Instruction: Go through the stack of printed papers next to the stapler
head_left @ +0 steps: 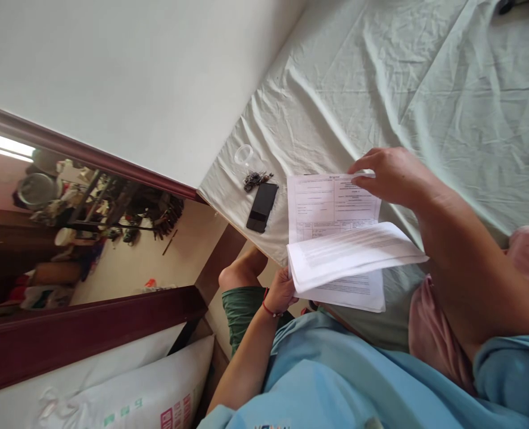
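Observation:
My left hand [282, 292], a red cord bracelet at its wrist, is closed on the left edge of a bundle of papers [354, 253], whose upper leaves curl over to the right. Below and behind these leaves lies a printed form [311, 199] with boxes and a table of small text, too fine to read. At the form's top right corner, my right hand [389, 173] has its thumb and fingers closed around the paper's edge. The fingertips of my left hand are partly hidden by the papers.
A black phone [263, 207], a tangle of small dark items [256, 180] and a clear plastic cup [243, 155] lie left of the papers on the pale green sheet [336, 107]. A white wall [134, 77] borders it. A white sack [157, 381] stands lower left.

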Motion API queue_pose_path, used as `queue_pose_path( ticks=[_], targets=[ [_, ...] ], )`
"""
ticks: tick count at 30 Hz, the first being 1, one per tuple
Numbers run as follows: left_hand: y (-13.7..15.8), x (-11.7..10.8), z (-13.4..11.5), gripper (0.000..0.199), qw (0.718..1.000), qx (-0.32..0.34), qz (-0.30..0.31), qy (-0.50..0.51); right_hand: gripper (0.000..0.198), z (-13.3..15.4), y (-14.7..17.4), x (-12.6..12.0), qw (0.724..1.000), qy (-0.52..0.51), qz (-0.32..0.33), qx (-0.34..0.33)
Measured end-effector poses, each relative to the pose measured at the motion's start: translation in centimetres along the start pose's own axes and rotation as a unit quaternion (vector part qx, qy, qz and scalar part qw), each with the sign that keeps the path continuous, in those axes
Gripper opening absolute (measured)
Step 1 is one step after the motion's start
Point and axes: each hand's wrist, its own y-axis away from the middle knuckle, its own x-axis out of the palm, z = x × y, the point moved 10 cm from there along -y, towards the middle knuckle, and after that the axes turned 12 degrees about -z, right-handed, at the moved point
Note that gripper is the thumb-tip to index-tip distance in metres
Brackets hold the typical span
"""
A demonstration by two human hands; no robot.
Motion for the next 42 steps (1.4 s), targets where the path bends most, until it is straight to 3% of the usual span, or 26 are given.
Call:
queue_pose_path(
  ticks=[11, 16, 20, 24, 26, 29, 31, 33, 35, 37, 42],
  targets=[
    [-0.1, 0.1, 0.6, 0.072, 1.0, -0.022, -0.005, 0.007, 0.016, 1.1, 0.3, -0.9, 1.0, 0.006, 0.016, 0.021],
    [-0.1, 0.1, 0.5, 0.074, 1.0, -0.014, -0.002, 0.014, 0.017, 4.2, 2.0, -0.6, 0.986, -0.058, 0.149, -0.043],
    [-0.2, 0.2, 0.5, 0.072, 1.0, -0.012, 0.006, 0.021, 0.025, 7.1, 4.5, -0.7, 0.95, -0.122, 0.259, -0.126],
    [-0.2, 0.3, 0.5, 0.071, 1.0, -0.009, 0.012, 0.018, 0.024, 8.1, 5.7, -0.4, 0.919, -0.168, 0.326, -0.144],
    [-0.2, 0.3, 0.5, 0.07, 1.0, -0.007, 0.009, 0.014, 0.02, 7.4, 4.5, -0.7, 0.941, -0.16, 0.275, -0.116],
    [-0.2, 0.1, 0.7, 0.07, 1.0, -0.007, 0.0, 0.011, 0.013, 4.4, 1.4, -3.6, 0.996, -0.073, 0.048, -0.017],
    [-0.3, 0.0, 0.9, 0.07, 1.0, -0.012, -0.008, 0.006, 0.013, 2.8, 0.8, -6.1, 0.995, -0.029, -0.084, 0.049],
    [-0.4, -0.2, 1.1, 0.071, 1.0, -0.018, -0.017, 0.0, 0.012, 2.2, 0.8, -7.5, 0.984, -0.048, -0.15, 0.086],
    [-0.5, -0.3, 1.1, 0.072, 1.0, -0.019, -0.023, -0.003, 0.011, 2.5, 0.9, -8.0, 0.975, -0.092, -0.191, 0.073],
    [-0.6, -0.3, 1.1, 0.074, 1.0, -0.017, -0.025, -0.003, 0.013, 4.1, 0.8, -7.7, 0.97, -0.108, -0.217, 0.004],
    [-0.6, -0.1, 1.3, 0.074, 1.0, -0.004, -0.012, -0.001, 0.038, 7.5, 1.2, -0.6, 0.983, -0.04, -0.112, -0.137]
  ],
)
